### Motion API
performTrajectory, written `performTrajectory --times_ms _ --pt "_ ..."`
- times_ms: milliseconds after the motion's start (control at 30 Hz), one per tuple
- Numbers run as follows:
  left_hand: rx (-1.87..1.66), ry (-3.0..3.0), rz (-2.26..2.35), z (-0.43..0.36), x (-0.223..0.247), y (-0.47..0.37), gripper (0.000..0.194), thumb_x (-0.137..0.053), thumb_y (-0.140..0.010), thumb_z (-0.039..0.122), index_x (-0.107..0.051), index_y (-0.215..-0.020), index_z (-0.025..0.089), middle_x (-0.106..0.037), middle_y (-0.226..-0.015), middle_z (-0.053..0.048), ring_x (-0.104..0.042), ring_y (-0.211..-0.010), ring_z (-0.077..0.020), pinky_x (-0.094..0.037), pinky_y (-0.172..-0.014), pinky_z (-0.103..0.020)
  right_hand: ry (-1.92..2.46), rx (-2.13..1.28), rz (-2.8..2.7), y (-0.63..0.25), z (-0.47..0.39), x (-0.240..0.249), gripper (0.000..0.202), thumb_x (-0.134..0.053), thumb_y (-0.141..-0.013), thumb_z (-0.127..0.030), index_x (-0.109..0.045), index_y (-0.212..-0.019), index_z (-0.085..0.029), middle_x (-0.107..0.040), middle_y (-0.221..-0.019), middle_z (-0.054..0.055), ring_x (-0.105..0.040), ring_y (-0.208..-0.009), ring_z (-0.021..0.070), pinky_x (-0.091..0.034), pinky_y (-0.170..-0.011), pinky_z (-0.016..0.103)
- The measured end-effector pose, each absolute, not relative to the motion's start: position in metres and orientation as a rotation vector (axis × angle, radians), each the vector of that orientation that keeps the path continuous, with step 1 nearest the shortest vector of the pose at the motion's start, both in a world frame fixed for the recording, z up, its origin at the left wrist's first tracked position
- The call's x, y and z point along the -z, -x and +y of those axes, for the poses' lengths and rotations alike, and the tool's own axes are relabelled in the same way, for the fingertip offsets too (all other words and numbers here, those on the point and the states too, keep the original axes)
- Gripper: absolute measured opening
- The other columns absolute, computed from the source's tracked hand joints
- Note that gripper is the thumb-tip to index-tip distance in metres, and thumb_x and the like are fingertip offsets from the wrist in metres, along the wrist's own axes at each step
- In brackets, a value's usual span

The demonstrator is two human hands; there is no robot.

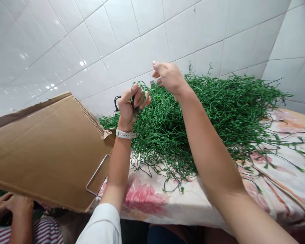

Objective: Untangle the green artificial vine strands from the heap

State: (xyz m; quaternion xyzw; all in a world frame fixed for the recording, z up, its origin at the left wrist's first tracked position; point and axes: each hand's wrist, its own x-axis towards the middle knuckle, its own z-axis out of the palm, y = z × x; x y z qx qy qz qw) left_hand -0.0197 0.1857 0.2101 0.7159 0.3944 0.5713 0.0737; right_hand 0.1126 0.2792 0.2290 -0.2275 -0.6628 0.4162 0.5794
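A large heap of thin, tangled green stems, with small tufts at some ends, lies against the wall. My left hand, wearing a white watch strap, is closed around a few green stems just above the heap's left part. Some of them loop over its fingers. To the right and slightly higher, my right hand hovers over the heap's back edge. Its thumb is stretched out and its fingers are loosely curled, apart from the thumb, with nothing visible between them.
The heap rests on a table with a floral cloth. At left, a cardboard sheet stands upright beside a bent metal wire frame. Behind is a white tiled wall. Another person's hands show beneath the cardboard at lower left.
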Motion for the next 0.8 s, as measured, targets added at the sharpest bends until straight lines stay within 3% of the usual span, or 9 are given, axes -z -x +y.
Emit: performTrajectory --times_ms 100,200,367,433,533,633,800 --pt "-1.599 -2.196 1.168 0.188 -0.21 0.024 0.071 -0.038 -0.093 0.082 -0.034 -0.051 0.024 -0.026 -0.048 0.003 -0.032 -0.043 -0.0108 -0.034 -0.048 -0.031 0.207 -1.202 -1.756 -0.104 0.258 -0.232 0.047 -0.064 -0.095 -0.056 -0.059 -0.067 -0.019 -0.058 -0.064 0.0 -0.049 -0.055 0.0108 -0.039 -0.054 0.026" --pt "-1.471 -2.244 1.197 0.185 -0.212 0.033 0.065 -0.049 -0.093 0.077 -0.053 -0.058 0.022 -0.031 -0.048 0.003 -0.03 -0.042 -0.0096 -0.027 -0.045 -0.028 0.159 -1.037 -1.651 -0.093 0.245 -0.232 0.055 -0.074 -0.09 -0.052 -0.046 -0.056 -0.02 -0.043 -0.053 -0.004 -0.039 -0.05 0.0071 -0.03 -0.048 0.024" --pt "-1.227 -2.319 1.239 0.164 -0.207 0.037 0.052 -0.059 -0.096 0.058 -0.067 -0.063 0.019 -0.032 -0.048 0.003 -0.032 -0.045 -0.0093 -0.029 -0.051 -0.028 0.239 -1.426 -1.664 -0.108 0.237 -0.208 0.055 -0.061 -0.092 -0.068 -0.048 -0.064 -0.022 -0.04 -0.054 -0.004 -0.036 -0.043 0.0075 -0.018 -0.038 0.025" --pt "-1.014 -2.454 1.312 0.151 -0.198 0.032 0.045 -0.062 -0.096 0.046 -0.066 -0.061 0.017 -0.032 -0.048 0.004 -0.029 -0.047 -0.0081 -0.029 -0.055 -0.028 0.283 -1.632 -1.636 -0.131 0.231 -0.188 0.052 -0.068 -0.087 -0.067 -0.049 -0.069 -0.023 -0.032 -0.053 -0.007 -0.025 -0.041 0.0058 -0.012 -0.037 0.024" --pt "-0.803 -2.712 1.39 0.125 -0.173 0.02 0.041 -0.055 -0.096 0.031 -0.055 -0.057 0.018 -0.03 -0.049 0.004 -0.024 -0.048 -0.0077 -0.025 -0.058 -0.029 0.339 -1.756 -1.476 -0.17 0.208 -0.151 0.053 -0.086 -0.075 -0.052 -0.041 -0.073 -0.024 -0.02 -0.054 -0.011 -0.011 -0.044 0.0038 -0.006 -0.038 0.02" --pt "-0.802 -2.831 1.482 0.094 -0.134 0.004 0.036 -0.053 -0.095 0.027 -0.049 -0.06 0.02 -0.039 -0.052 0.001 -0.034 -0.051 -0.0123 -0.022 -0.058 -0.031 0.41 -1.791 -1.29 -0.199 0.17 -0.111 0.058 -0.091 -0.068 -0.042 -0.036 -0.078 -0.026 -0.015 -0.058 -0.013 -0.007 -0.046 0.0037 -0.006 -0.038 0.018" --pt "-0.806 -2.833 1.692 0.046 -0.061 -0.023 0.035 -0.05 -0.099 0.026 -0.05 -0.064 0.022 -0.05 -0.056 -0.002 -0.046 -0.058 -0.0196 -0.03 -0.058 -0.034 0.595 -1.705 -0.985 -0.224 0.117 -0.061 0.063 -0.088 -0.07 -0.031 -0.026 -0.079 -0.027 -0.012 -0.057 -0.014 -0.003 -0.048 0.0055 -0.008 -0.038 0.019"
